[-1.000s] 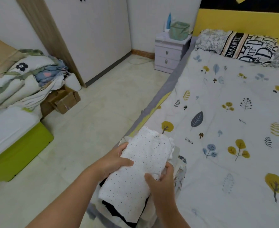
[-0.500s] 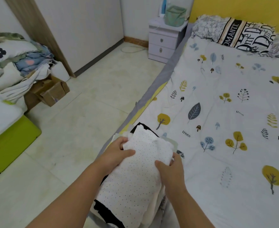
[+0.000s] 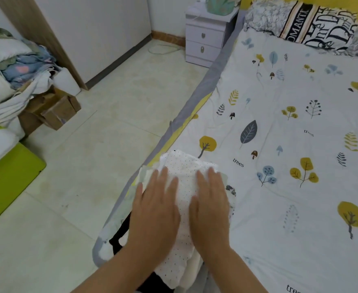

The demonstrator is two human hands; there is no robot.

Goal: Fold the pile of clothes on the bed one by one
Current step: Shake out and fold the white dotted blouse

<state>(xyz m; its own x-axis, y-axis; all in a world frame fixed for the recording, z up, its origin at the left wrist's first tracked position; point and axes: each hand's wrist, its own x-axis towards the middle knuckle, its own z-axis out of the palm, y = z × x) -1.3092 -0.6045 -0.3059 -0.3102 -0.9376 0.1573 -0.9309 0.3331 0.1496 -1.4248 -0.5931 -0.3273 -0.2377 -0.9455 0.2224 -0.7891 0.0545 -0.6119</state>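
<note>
A folded white garment with small black dots [image 3: 184, 193] lies on top of a stack of folded clothes [image 3: 119, 240] at the near left corner of the bed [image 3: 279, 187]. My left hand [image 3: 154, 210] lies flat on the garment's left side with fingers straight. On its right side my right hand [image 3: 210, 204] presses down, also flat. Black and pale fabric show under the dotted garment at the stack's edges.
The bed has a white sheet printed with trees and leaves, and pillows [image 3: 300, 22] at its head. A white nightstand [image 3: 205, 39] stands beside the bed. On the left, a heap of bedding [image 3: 11, 70], a cardboard box [image 3: 53, 111] and a green box [image 3: 7, 182] border the tiled floor.
Both hands have let go of the dotted garment's sides and now lie flat on top of it. The garment has settled onto the stack.
</note>
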